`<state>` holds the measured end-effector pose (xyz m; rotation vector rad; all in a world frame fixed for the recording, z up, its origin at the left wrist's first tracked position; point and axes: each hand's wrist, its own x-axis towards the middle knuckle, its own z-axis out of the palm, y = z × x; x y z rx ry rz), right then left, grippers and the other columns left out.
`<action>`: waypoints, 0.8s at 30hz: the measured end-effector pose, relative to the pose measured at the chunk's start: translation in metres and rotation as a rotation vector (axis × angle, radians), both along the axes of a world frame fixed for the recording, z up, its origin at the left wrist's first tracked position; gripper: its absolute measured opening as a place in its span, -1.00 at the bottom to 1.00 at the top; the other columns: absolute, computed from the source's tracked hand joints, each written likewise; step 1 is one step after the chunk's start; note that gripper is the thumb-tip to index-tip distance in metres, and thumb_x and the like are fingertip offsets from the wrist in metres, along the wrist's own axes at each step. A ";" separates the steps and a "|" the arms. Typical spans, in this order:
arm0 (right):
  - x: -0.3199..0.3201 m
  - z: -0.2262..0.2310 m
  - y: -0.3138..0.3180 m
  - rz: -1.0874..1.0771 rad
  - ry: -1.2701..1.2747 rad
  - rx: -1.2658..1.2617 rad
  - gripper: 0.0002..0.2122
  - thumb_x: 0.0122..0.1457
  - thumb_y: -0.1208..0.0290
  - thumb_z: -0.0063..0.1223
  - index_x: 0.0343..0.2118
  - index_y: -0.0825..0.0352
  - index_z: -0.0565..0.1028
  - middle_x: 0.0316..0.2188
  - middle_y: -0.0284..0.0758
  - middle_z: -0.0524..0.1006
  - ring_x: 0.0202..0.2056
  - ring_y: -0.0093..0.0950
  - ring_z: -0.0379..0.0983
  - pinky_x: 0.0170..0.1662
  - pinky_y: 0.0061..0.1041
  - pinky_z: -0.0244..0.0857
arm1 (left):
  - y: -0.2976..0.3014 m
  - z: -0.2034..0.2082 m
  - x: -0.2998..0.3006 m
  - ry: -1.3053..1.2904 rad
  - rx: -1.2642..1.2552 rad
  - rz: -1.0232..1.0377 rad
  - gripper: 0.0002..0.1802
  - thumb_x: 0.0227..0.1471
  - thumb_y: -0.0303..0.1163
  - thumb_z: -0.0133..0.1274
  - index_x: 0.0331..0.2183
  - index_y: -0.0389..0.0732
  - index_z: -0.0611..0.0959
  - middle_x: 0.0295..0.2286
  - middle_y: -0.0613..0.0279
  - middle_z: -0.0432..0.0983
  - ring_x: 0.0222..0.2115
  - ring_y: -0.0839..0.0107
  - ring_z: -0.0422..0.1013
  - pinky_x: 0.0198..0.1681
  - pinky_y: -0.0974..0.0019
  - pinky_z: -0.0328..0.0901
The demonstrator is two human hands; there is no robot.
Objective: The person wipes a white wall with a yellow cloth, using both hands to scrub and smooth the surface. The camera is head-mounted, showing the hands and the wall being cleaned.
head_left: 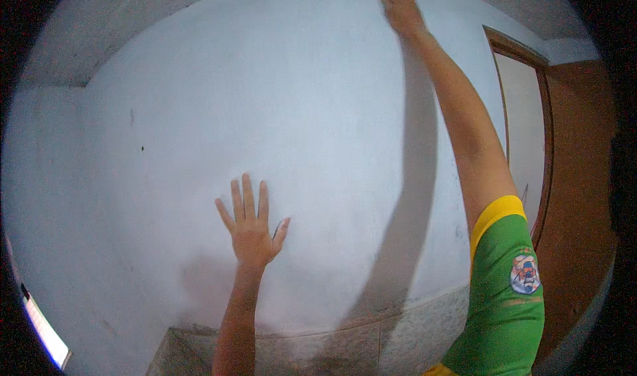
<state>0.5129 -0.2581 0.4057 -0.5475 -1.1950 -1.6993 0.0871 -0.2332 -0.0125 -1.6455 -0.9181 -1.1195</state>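
My left hand [253, 233] lies flat against the pale blue-white wall [298, 111], with its fingers spread and nothing held. My right arm stretches far up, and my right hand [398, 8] is high on the same wall, at the upper edge of the view. Motion smears its fingers, so I cannot make out whether anything is under or in them. A long shadow of the raised arm falls down the wall. My right sleeve [501, 290] is green with a yellow cuff and a round badge.
Grey stone-look tiles [345, 353] run along the wall's lower part. To the right stand a brown door frame [548, 144] and an open brown door [580, 177]. A bright narrow opening [45, 333] shows at lower left. Small dark marks dot the wall.
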 end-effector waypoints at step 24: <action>0.106 0.004 -0.057 0.038 0.259 -0.068 -0.55 0.40 0.23 -0.31 0.27 0.24 0.40 0.26 -0.09 0.41 0.30 -0.13 0.26 0.41 -0.19 0.03 | 0.024 0.174 0.105 -0.155 0.235 -0.019 -0.16 0.36 0.14 -0.21 0.45 -0.03 -0.01 0.46 0.13 -0.29 0.47 0.10 -0.40 0.40 -0.37 -0.54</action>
